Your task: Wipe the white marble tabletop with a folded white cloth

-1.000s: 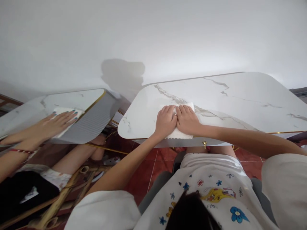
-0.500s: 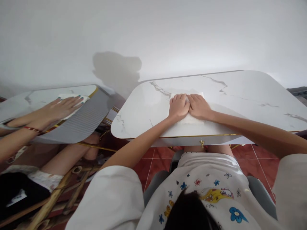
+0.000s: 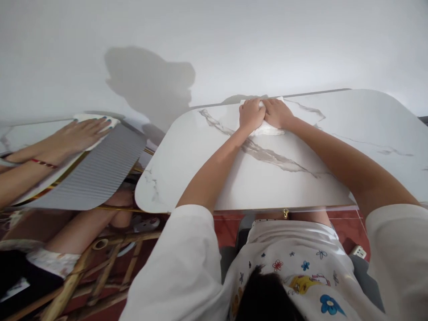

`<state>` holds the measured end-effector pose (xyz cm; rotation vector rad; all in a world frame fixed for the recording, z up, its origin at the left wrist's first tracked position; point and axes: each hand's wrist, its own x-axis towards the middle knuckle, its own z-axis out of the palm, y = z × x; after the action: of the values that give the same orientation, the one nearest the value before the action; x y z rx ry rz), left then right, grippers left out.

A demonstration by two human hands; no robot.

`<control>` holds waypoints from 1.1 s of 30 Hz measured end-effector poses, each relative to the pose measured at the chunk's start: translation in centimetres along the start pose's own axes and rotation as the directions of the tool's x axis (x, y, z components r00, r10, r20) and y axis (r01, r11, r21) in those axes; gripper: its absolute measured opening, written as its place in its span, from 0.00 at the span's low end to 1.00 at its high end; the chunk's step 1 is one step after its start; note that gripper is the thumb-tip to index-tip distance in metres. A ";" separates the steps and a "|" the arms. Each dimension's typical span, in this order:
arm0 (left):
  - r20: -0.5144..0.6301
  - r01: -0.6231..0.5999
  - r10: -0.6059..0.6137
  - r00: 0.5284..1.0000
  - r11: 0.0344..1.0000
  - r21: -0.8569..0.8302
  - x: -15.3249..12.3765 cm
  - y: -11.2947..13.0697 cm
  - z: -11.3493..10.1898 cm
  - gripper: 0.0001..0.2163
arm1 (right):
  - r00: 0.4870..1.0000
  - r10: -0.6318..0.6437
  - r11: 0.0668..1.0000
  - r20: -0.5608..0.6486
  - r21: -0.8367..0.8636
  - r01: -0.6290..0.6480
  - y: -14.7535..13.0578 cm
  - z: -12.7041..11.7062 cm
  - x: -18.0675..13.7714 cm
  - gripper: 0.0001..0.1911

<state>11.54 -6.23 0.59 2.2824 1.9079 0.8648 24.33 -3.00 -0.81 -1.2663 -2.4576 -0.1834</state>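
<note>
A folded white cloth (image 3: 267,129) lies on the white marbled table (image 3: 187,165), close to its far edge by the wall. My left hand (image 3: 251,113) presses down on the left part of the cloth, fingers together and bent over it. Beside it, my right hand (image 3: 277,113) holds the right part in the same way, and the two thumbs nearly meet. Both arms reach far forward across the tabletop. Part of the cloth is hidden under my palms.
To my left, another person's hand (image 3: 80,133) rests on a white cloth on a second table with a ribbed grey side (image 3: 96,169). A bamboo chair (image 3: 100,267) stands below. The wall (image 3: 267,44) rises behind both tables. A small gold knob (image 3: 285,213) sits at my table's front.
My hands have pushed the cloth forward from the table's middle to its far edge, and my arms have stretched out. The other person's hand has shifted slightly, with its cloth.
</note>
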 end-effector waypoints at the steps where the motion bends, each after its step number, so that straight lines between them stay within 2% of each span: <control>1: 0.003 0.002 -0.001 1.000 1.000 -0.009 0.7 -0.2 0.2 0.21 | 1.000 0.003 1.000 0.001 -0.006 -0.003 0.5 0.2 0.6 0.29; 9: 0.028 0.004 -0.002 1.000 0.999 -0.054 4.8 -1.3 1.4 0.22 | 0.998 0.044 0.999 -0.035 0.006 -0.044 3.2 1.4 3.8 0.29; 18: 0.040 0.008 -0.008 0.999 1.000 -0.009 6.2 -1.2 1.6 0.20 | 0.993 0.109 0.993 -0.037 -0.037 -0.111 3.4 1.5 4.9 0.26; 26: -0.013 -0.047 0.047 0.999 0.999 -0.003 4.2 -0.8 1.3 0.20 | 0.993 0.109 0.993 -0.039 -0.039 -0.111 1.9 0.5 3.0 0.26; 33: 0.001 -0.069 0.069 0.998 0.997 0.030 -1.1 0.6 -0.4 0.21 | 0.996 0.069 0.998 -0.063 -0.007 -0.070 -1.2 -0.7 -1.6 0.25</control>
<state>11.75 -7.49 0.75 2.3784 1.8648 0.8489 24.40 -5.06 -0.69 -1.3273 -2.3585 -0.2124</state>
